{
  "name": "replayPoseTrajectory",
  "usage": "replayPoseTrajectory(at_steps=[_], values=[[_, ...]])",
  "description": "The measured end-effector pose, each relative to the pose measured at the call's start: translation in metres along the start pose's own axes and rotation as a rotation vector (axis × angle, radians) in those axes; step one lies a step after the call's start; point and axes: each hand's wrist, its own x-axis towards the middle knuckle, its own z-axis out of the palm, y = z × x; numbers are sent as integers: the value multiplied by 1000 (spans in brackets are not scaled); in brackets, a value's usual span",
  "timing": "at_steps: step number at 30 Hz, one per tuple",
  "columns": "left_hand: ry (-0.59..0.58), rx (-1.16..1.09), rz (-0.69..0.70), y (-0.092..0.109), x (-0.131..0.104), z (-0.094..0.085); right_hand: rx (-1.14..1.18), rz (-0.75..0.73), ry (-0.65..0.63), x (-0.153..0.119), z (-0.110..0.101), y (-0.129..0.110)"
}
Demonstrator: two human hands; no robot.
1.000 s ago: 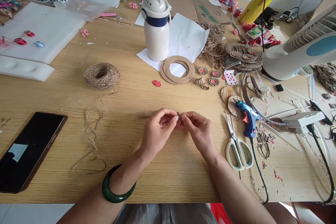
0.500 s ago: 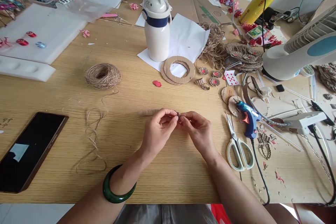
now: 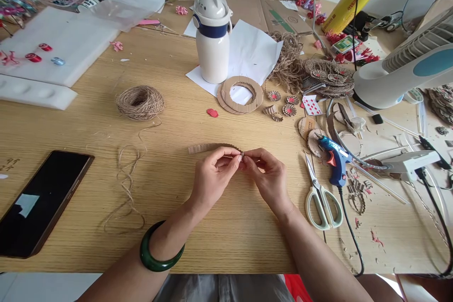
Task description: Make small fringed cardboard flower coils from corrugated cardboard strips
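A narrow corrugated cardboard strip (image 3: pixel 203 147) runs leftward from my fingertips, its free end over the wooden table. My left hand (image 3: pixel 215 172) pinches the strip between thumb and fingers. Meeting it fingertip to fingertip, my right hand (image 3: pixel 267 177) pinches the same end, where a small folded or curled part shows; its details are mostly covered by the fingers. Beyond my hands lie two red paper discs (image 3: pixel 212 113) and cardboard rings (image 3: pixel 242 96). White-handled scissors (image 3: pixel 323 203) and a blue glue gun (image 3: pixel 336 159) rest right of my right hand.
A twine ball (image 3: pixel 140 103) with loose strands and a black phone (image 3: pixel 44 203) lie at left. A white bottle (image 3: pixel 212 40) stands at the back centre. Small cardboard rosettes (image 3: pixel 289 110), a fan (image 3: pixel 399 75) and cables crowd the right side.
More of the cardboard strip shows left of my fingers, its free end higher and more clearly seen. Both hands keep their pinch in nearly the same place. The view has shifted slightly.
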Motion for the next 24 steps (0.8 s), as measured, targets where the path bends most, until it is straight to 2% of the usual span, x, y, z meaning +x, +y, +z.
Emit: replayPoseTrajectory(at_steps=[8, 15, 24], values=[[24, 24, -32, 0, 0, 1, -75, -81, -15, -1, 1, -1], [-23, -18, -124, 3, 2, -3, -22, -41, -76, -1, -1, 0], [96, 218, -4, 6, -1, 3, 35, 6, -105, 1, -2, 2]])
